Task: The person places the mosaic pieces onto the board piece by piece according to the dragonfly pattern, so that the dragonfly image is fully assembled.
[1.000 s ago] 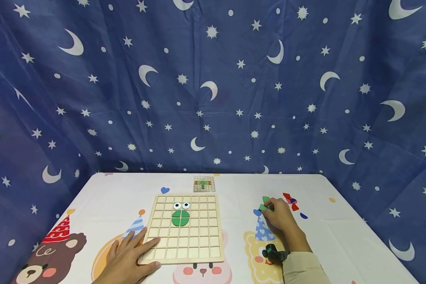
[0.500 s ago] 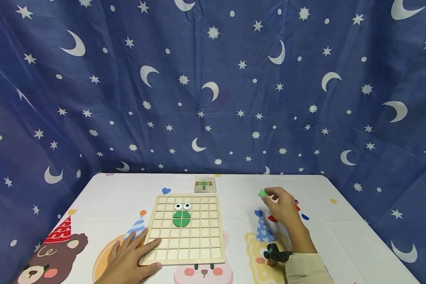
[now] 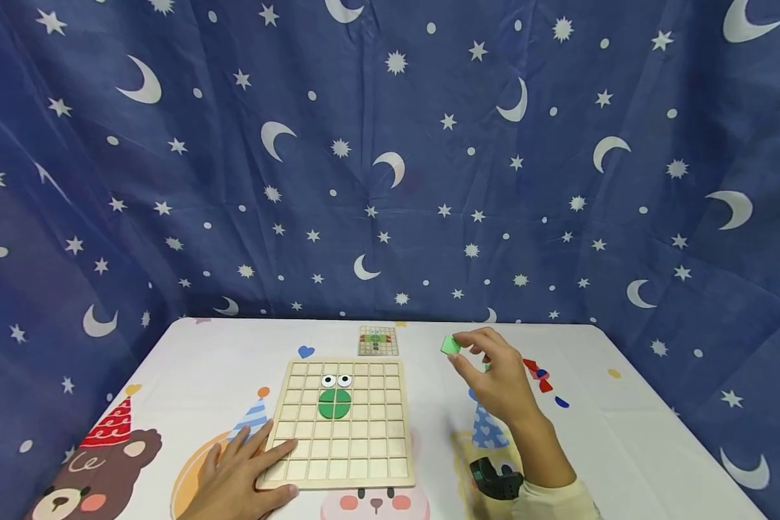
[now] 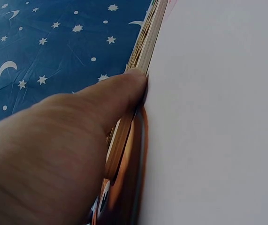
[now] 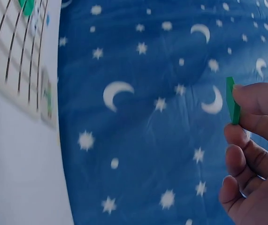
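My right hand (image 3: 497,372) pinches a small green tile (image 3: 451,345) between thumb and fingers, raised to the right of the wooden grid board (image 3: 357,449). Seen edge-on in the right wrist view, the tile (image 5: 231,101) is thin and flat. Two round eye pieces (image 3: 336,380) sit in the board's upper cells, above green rounded pieces (image 3: 334,404) that together form a disc. With fingers spread, my left hand (image 3: 243,473) rests on the board's lower left corner. Its thumb (image 4: 119,93) touches the board's edge in the left wrist view.
Behind the board lies a small picture card (image 3: 378,341) showing a grid pattern. Red pieces (image 3: 545,386) and a dark blue piece (image 3: 562,402) lie right of my right hand. The white cloth (image 3: 624,448) has printed cartoon animals, and a blue starry curtain (image 3: 390,180) hangs behind.
My right hand has lifted the green tile from the loose pieces and carried it left toward the board, uncovering the red and blue pieces. The left hand stays on the board.
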`<state>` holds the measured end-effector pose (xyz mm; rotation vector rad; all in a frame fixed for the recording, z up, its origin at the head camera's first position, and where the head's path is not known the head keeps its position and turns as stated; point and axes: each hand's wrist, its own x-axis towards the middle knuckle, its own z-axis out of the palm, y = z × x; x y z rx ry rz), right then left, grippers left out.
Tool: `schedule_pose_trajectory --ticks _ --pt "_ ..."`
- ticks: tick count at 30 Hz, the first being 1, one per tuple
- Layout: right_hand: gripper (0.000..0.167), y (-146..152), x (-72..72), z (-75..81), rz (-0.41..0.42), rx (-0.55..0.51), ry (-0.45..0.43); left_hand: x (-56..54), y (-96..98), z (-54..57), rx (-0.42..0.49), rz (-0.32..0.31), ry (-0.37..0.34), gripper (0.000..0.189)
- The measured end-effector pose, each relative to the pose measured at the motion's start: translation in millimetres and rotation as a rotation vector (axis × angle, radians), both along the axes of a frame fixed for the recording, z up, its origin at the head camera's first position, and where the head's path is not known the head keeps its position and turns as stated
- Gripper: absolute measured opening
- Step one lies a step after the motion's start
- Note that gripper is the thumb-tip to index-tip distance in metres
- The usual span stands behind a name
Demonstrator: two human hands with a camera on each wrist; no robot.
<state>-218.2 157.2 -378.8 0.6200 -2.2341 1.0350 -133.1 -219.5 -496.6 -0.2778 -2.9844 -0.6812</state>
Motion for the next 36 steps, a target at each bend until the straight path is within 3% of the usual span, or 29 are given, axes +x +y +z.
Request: schedule_pose_trajectory --ticks 6,14,18,24,31,36 --pt "0.027 -35.0 5.0 11.8 0.076 -0.003 -0.007 0.0 -2.2 0.8 -0.001 0.004 0.012 0.069" --pt "0.027 -76.8 5.1 8.2 0.176 0.005 -0.024 1.0 -2.5 0.9 -0.001 -0.001 -0.012 0.069" --pt "0.026 -96.7 3.8 1.0 0.202 -0.020 -0.066 1.2 -2.6 0.8 -0.007 -0.002 -0.019 0.069" --pt "0.024 -127.7 -4.2 -14.6 0.233 -0.022 -0.199 0.7 -1.4 2.8 -0.004 0.006 -0.030 0.070" --pt "0.022 -151.6 -15.4 -33.6 0.197 0.016 -0.368 1.1 -0.4 1.7 -0.002 0.001 -0.020 0.069" --pt "0.020 -161.7 -24.1 -49.5 0.191 0.060 -0.437 1.7 0.1 1.3 -0.003 -0.010 -0.003 0.067"
